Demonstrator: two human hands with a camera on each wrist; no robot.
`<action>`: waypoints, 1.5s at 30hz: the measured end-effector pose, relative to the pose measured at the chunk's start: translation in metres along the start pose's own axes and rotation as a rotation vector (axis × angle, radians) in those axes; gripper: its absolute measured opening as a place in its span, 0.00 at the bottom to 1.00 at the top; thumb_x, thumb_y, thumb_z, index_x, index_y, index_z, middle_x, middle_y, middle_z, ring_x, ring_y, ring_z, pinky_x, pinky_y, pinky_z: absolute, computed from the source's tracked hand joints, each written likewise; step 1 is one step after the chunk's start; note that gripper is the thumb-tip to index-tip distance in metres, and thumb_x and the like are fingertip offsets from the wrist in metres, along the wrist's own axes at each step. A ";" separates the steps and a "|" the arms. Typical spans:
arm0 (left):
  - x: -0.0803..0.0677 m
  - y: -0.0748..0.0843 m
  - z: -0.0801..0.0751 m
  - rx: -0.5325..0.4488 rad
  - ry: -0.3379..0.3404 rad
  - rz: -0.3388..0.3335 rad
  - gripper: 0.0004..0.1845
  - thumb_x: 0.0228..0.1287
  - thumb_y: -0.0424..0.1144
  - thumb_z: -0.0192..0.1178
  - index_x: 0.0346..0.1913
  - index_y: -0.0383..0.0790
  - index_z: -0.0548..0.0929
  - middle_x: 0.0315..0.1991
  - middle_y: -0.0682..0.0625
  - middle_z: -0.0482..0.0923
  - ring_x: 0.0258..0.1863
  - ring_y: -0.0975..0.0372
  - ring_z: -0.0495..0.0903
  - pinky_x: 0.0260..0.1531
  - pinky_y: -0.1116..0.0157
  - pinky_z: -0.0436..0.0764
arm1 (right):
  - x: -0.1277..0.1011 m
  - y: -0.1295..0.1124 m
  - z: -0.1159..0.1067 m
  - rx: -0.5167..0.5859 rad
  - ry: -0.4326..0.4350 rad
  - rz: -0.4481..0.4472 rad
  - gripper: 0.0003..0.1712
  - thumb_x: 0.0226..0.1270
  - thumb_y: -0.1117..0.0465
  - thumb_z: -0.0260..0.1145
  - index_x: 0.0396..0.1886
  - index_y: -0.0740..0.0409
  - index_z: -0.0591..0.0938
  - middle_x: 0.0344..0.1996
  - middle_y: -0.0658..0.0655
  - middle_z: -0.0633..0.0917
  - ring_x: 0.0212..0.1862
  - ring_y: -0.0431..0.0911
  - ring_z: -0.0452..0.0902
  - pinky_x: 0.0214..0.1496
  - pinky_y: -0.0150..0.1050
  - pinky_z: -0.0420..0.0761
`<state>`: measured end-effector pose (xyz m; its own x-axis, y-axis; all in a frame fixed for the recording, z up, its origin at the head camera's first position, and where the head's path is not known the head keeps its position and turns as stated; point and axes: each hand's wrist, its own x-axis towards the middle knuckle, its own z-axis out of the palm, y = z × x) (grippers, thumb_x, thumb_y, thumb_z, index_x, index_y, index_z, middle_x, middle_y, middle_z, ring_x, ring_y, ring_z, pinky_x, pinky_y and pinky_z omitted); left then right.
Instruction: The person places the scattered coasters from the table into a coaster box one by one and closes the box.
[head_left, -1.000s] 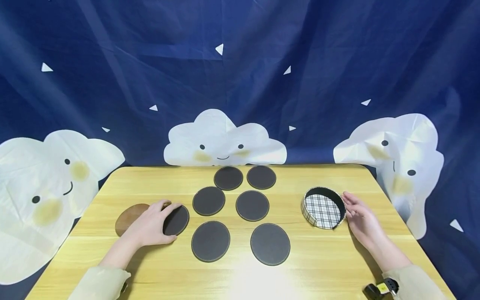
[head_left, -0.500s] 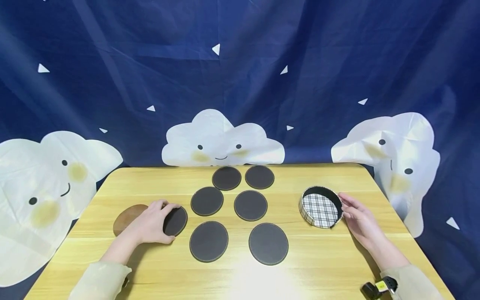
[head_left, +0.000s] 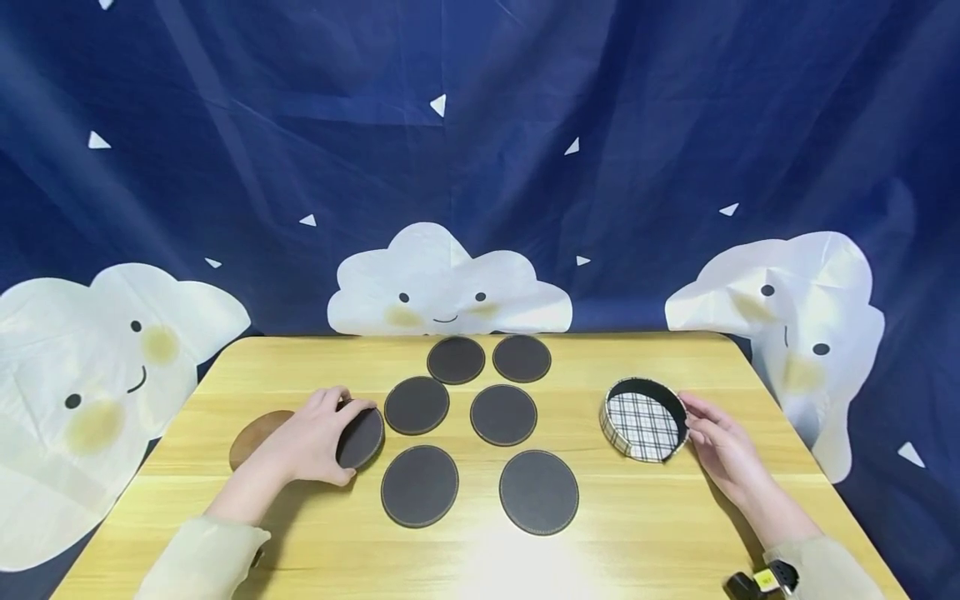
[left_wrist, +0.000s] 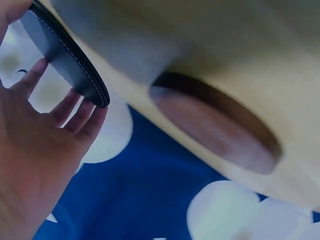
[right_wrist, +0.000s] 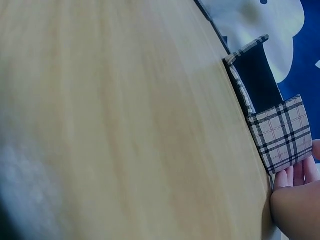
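Note:
My left hand (head_left: 318,442) holds a round black coaster (head_left: 362,437) by its edge, thumb at the near side and fingers at the far side. The left wrist view shows this coaster (left_wrist: 67,57) tilted, with white stitching along its rim and fingertips against its face. Beneath my left forearm lies a brown round piece (head_left: 258,435), seen as a thick disc (left_wrist: 215,127) in the left wrist view. On the right, my right hand (head_left: 723,446) grips the wall of a round plaid coaster holder (head_left: 641,421), its notch facing the near side. The plaid wall (right_wrist: 282,135) meets my fingers.
Several black stitched coasters, such as the near right one (head_left: 538,492) and the far left one (head_left: 456,360), lie in two columns mid-table. The wooden table (head_left: 622,542) ends at a dark blue curtain (head_left: 510,167) with white clouds.
My left hand has shifted slightly right and away with the black coaster. The thumb and fingers of my right hand sit closer on the holder's wall. The loose coasters have not moved.

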<state>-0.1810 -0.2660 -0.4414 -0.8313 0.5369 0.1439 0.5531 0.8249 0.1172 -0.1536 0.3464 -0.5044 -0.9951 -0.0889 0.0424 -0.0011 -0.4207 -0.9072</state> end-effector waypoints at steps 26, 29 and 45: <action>0.114 0.090 -0.007 0.080 0.017 0.268 0.53 0.26 0.52 0.83 0.67 0.47 0.79 0.60 0.37 0.73 0.58 0.46 0.74 0.60 0.48 0.79 | -0.001 0.001 0.002 -0.005 0.037 -0.015 0.30 0.79 0.78 0.46 0.54 0.47 0.89 0.53 0.42 0.89 0.54 0.33 0.85 0.58 0.25 0.80; 0.130 0.106 -0.004 0.078 0.006 0.301 0.52 0.28 0.53 0.82 0.68 0.48 0.79 0.59 0.39 0.73 0.58 0.47 0.73 0.59 0.48 0.79 | -0.001 0.001 0.002 -0.007 0.042 -0.012 0.30 0.79 0.77 0.47 0.54 0.47 0.89 0.53 0.42 0.89 0.54 0.33 0.85 0.57 0.25 0.80; 0.196 0.191 0.007 0.160 -0.077 0.395 0.52 0.38 0.61 0.80 0.73 0.58 0.76 0.64 0.46 0.72 0.62 0.55 0.71 0.61 0.56 0.76 | 0.000 0.001 0.001 0.016 0.030 -0.003 0.31 0.78 0.78 0.46 0.54 0.48 0.90 0.53 0.41 0.89 0.53 0.34 0.85 0.56 0.25 0.81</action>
<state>-0.2384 -0.0020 -0.3975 -0.5622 0.8238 0.0725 0.8193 0.5668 -0.0869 -0.1533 0.3451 -0.5050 -0.9976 -0.0608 0.0329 -0.0031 -0.4354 -0.9002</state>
